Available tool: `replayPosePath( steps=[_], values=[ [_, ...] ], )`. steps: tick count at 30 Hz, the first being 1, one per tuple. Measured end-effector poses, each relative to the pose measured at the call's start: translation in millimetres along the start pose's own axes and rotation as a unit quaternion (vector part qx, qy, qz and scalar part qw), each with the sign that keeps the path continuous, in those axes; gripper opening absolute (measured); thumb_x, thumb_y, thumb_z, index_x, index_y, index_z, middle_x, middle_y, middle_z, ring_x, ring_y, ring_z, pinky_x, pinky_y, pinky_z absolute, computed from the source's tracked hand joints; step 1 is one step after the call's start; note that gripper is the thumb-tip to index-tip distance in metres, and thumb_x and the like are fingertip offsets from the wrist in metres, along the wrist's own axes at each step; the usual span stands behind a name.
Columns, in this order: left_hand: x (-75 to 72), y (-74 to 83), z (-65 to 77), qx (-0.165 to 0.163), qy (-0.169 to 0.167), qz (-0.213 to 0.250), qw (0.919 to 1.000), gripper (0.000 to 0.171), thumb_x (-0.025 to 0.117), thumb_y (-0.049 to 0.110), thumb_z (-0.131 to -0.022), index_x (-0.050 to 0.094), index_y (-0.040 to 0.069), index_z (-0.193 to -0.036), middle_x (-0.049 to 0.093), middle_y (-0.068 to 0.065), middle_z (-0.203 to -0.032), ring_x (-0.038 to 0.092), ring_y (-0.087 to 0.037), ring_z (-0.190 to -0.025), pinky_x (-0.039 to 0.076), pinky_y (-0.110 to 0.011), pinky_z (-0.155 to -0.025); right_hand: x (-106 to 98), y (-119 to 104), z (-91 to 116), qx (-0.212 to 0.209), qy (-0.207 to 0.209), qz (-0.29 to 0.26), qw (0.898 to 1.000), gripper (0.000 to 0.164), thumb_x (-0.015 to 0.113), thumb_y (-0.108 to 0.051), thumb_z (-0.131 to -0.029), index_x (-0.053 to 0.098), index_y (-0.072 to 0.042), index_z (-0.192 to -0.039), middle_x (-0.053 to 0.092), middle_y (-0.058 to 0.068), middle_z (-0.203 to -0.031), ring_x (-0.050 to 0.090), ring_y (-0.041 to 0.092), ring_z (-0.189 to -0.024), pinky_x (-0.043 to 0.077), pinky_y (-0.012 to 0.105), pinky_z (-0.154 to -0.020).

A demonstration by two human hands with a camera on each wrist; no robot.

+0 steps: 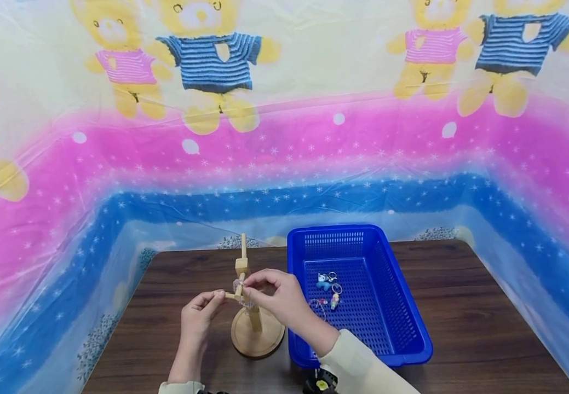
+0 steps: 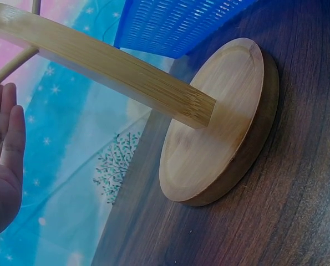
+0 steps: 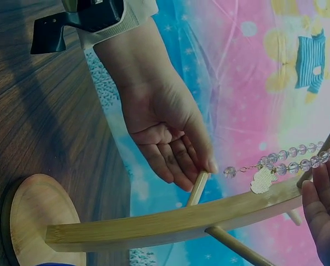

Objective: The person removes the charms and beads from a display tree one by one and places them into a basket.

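Note:
A wooden stand with a round base (image 1: 257, 338) and a curved post (image 2: 120, 72) carries several thin pegs. My left hand (image 1: 199, 314) pinches the end of a lower peg (image 3: 198, 189) between thumb and fingers. On the other side, my right hand (image 1: 279, 298) holds a bracelet of clear beads (image 3: 287, 166) at an upper peg, its fingertips on the strand. A pale flat charm (image 3: 263, 180) and a single bead hang from the bracelet, close over the post. The beads overlap the upper peg in the right wrist view.
To the right of the stand is a blue plastic basket (image 1: 409, 312). Several small charms and key rings, including a blue figure keychain (image 1: 322, 285), lie inside it. The dark wooden table (image 1: 481, 317) ends at a printed cloth (image 1: 294, 148) behind.

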State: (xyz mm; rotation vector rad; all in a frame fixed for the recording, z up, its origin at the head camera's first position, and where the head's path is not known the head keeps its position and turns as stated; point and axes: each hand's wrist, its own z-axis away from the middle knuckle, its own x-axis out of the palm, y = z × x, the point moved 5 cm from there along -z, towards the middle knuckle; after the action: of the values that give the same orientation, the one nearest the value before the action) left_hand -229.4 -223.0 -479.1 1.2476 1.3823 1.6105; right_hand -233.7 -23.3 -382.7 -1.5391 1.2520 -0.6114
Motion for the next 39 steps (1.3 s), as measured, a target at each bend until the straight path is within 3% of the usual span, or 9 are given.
replayPosePath(
  steps=[8, 17, 30, 39],
  values=[
    [0.3, 0.7, 0.8, 0.007, -0.003, 0.008, 0.9999, 0.035, 0.067, -0.005, -0.095, 0.075, 0.023, -0.075, 0.076, 0.013, -0.081, 0.073, -0.001, -0.077, 0.064, -0.016, -0.076, 1, -2, 2, -0.01, -0.012, -0.013, 1.0, 0.014, 0.073, -0.009, -0.094, 0.076, 0.0, -0.104, 0.076, 0.021, -0.107, 0.067, -0.005, -0.083, 0.065, 0.025, -0.076],
    [1.2, 1.2, 1.9, 0.009, -0.008, 0.013, 0.9998, 0.034, 0.067, -0.005, -0.095, 0.075, 0.022, -0.076, 0.076, 0.013, -0.082, 0.073, 0.0, -0.076, 0.064, -0.017, -0.078, 2, -9, 6, -0.015, -0.021, -0.028, 0.999, 0.015, 0.072, -0.006, -0.093, 0.075, 0.004, -0.104, 0.075, 0.024, -0.105, 0.065, -0.009, -0.084, 0.063, 0.015, -0.077],
    [1.1, 0.6, 3.1, 0.002, -0.007, 0.007, 0.9999, 0.032, 0.067, -0.004, -0.095, 0.074, 0.021, -0.076, 0.076, 0.014, -0.083, 0.074, -0.001, -0.076, 0.065, -0.018, -0.08, 3, -13, 9, -0.027, -0.027, -0.034, 0.999, 0.014, 0.072, -0.004, -0.093, 0.074, 0.007, -0.102, 0.074, 0.026, -0.104, 0.065, -0.01, -0.086, 0.061, 0.012, -0.079],
    [1.5, 1.2, 3.1, -0.001, -0.01, 0.005, 0.9999, 0.025, 0.067, -0.003, -0.096, 0.075, 0.014, -0.08, 0.075, 0.017, -0.082, 0.074, -0.001, -0.077, 0.065, -0.019, -0.081, 2, -15, 10, -0.027, -0.032, -0.034, 0.999, 0.014, 0.072, -0.003, -0.093, 0.074, 0.006, -0.103, 0.074, 0.026, -0.105, 0.065, -0.009, -0.087, 0.066, 0.026, -0.083]
  ],
)
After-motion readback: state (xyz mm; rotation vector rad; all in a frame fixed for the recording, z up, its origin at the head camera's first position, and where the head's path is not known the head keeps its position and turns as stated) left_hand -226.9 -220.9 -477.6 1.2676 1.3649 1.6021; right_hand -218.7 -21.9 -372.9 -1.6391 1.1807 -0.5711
